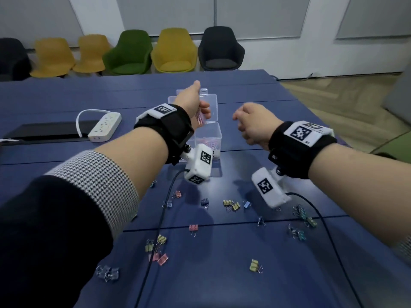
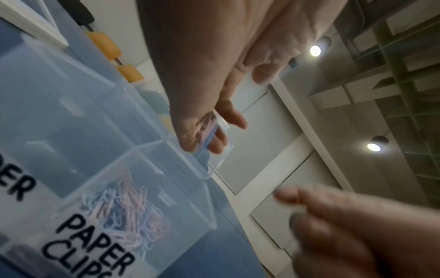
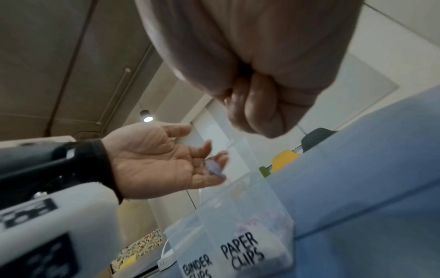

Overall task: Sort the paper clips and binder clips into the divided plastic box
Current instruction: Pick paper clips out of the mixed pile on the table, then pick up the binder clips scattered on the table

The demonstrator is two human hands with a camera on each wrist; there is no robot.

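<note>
Blue table point(image 1: 255, 130), binder clips point(image 1: 231, 204) scattered near. Left hand point(image 1: 191, 101) open over clear box point(image 1: 213, 132), paper clips point(image 3: 214, 168) on fingers. Right hand point(image 1: 253, 123) curled shut, empty.

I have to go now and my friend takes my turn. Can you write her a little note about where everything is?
Left hand: over the divided plastic box, palm tilted, paper clips lying on its fingers, no tight grip.
Right hand: curled beside the box; whether it holds anything cannot be seen.
Done: the PAPER CLIPS compartment already has a heap of clips.
Left: the BINDER CLIPS compartment looks empty; binder clips lie scattered across the blue table.
</note>
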